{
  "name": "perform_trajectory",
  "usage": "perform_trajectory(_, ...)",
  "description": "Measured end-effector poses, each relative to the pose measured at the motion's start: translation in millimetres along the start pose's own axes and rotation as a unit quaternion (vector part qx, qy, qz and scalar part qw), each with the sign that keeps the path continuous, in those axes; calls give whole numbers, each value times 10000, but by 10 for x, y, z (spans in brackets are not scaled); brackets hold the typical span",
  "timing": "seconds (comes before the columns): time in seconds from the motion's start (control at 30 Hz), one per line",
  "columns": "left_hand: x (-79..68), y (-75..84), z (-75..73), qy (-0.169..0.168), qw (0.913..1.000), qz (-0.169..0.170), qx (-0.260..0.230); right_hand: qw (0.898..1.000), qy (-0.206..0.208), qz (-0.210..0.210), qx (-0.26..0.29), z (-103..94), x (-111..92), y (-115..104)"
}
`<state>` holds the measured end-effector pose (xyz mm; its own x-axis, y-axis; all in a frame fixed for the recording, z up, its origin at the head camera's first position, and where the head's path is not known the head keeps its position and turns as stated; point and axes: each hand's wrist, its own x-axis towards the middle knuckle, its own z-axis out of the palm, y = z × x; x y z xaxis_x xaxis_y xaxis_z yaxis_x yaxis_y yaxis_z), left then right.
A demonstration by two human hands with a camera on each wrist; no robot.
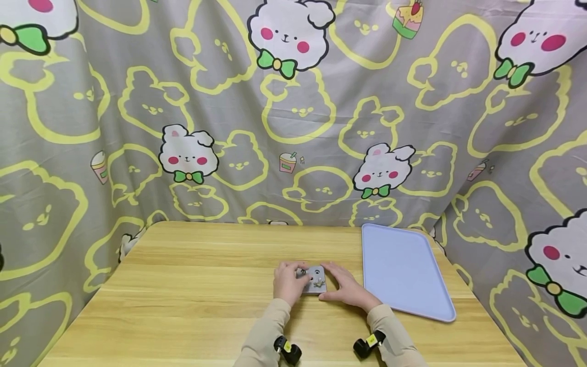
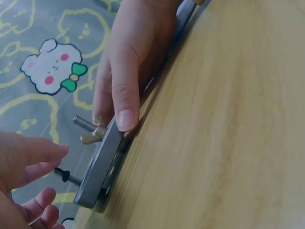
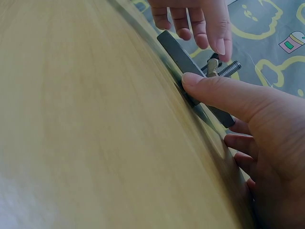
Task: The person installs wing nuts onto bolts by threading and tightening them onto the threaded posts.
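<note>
A small grey metal plate (image 1: 315, 291) with holes lies on the wooden table. My right hand (image 1: 347, 291) grips its right side, the thumb (image 3: 209, 86) on the near edge and the fingers beyond. On the plate, close to that hand, a brass-coloured wing nut (image 2: 97, 133) sits on a threaded bolt (image 2: 83, 123). Toward the other end stands a thin screw with a black piece (image 2: 64, 174) on it. My left hand (image 1: 287, 284) hovers over the plate's left part, its fingers loosely bent near the black piece, with a gap visible in the left wrist view.
A pale blue tray (image 1: 403, 272) lies to the right of the hands on the wooden table (image 1: 183, 295). A grey curtain (image 1: 316, 148) with cartoon animals hangs behind the table and along its sides. Black wrist cameras (image 1: 289, 351) are strapped to both forearms.
</note>
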<state>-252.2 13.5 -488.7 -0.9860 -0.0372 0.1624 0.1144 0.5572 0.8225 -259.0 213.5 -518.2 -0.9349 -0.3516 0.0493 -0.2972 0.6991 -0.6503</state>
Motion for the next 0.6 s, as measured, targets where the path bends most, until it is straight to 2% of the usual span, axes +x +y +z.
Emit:
perform_trajectory(0.13, 18, -17, -16, 61, 9999, -106, 6, 10000, 3, 1, 3, 0, -1, -5)
perform_trajectory(0.6, 33, -50, -62, 301, 9994, -127, 118, 10000, -4, -48, -11, -1, 0, 18)
